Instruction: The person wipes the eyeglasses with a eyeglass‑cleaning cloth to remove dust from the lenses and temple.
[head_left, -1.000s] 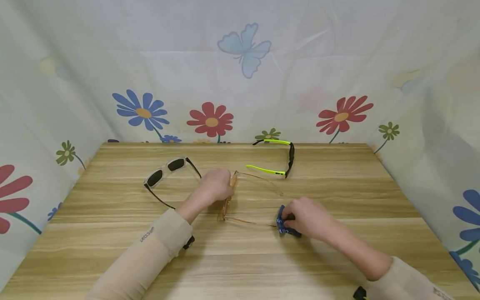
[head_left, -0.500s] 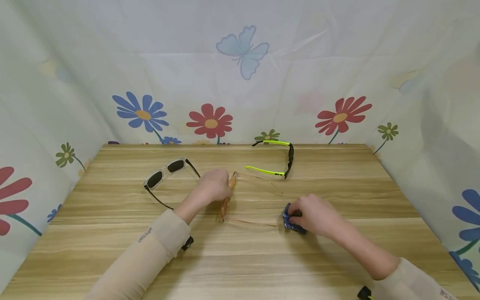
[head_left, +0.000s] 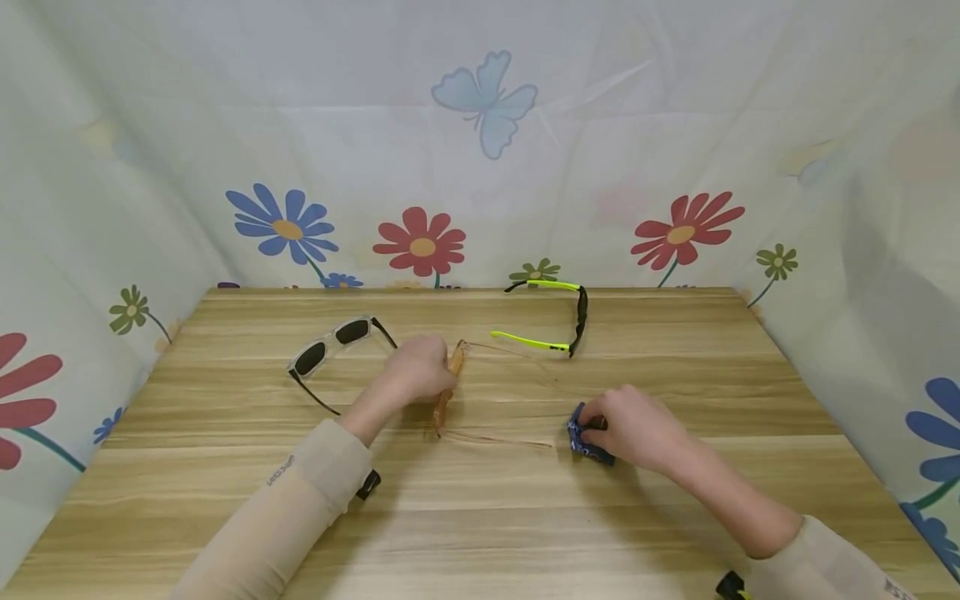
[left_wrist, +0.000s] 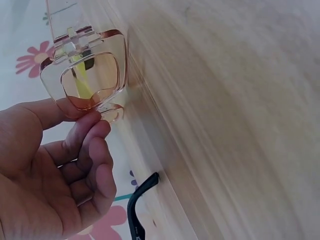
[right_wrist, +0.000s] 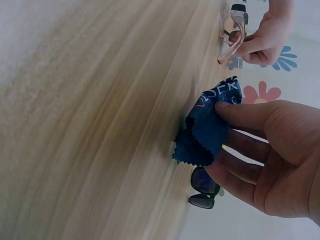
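Clear peach-tinted eyeglasses (head_left: 448, 390) stand on the table with their temples spread to the right. My left hand (head_left: 422, 367) pinches their front between thumb and fingers; in the left wrist view the pinch is at the bridge, beside an orange-tinted lens (left_wrist: 95, 75). On the right, my right hand (head_left: 630, 429) holds a folded dark blue cleaning cloth (right_wrist: 207, 130) with white lettering and a zigzag edge, thumb on one side and fingers behind. The cloth (head_left: 585, 437) is just right of the temple tips, apart from them.
Sunglasses with a clear frame and black temples (head_left: 330, 343) lie unfolded left of my left hand. Behind, near the table's back edge, are black sunglasses with neon yellow temples (head_left: 579, 321). A flower-printed curtain (head_left: 585, 167) surrounds the wooden table (head_left: 480, 533).
My left hand has drawn the eyeglasses slightly left. My right hand with the cloth has moved a little right, off the end of the near temple.
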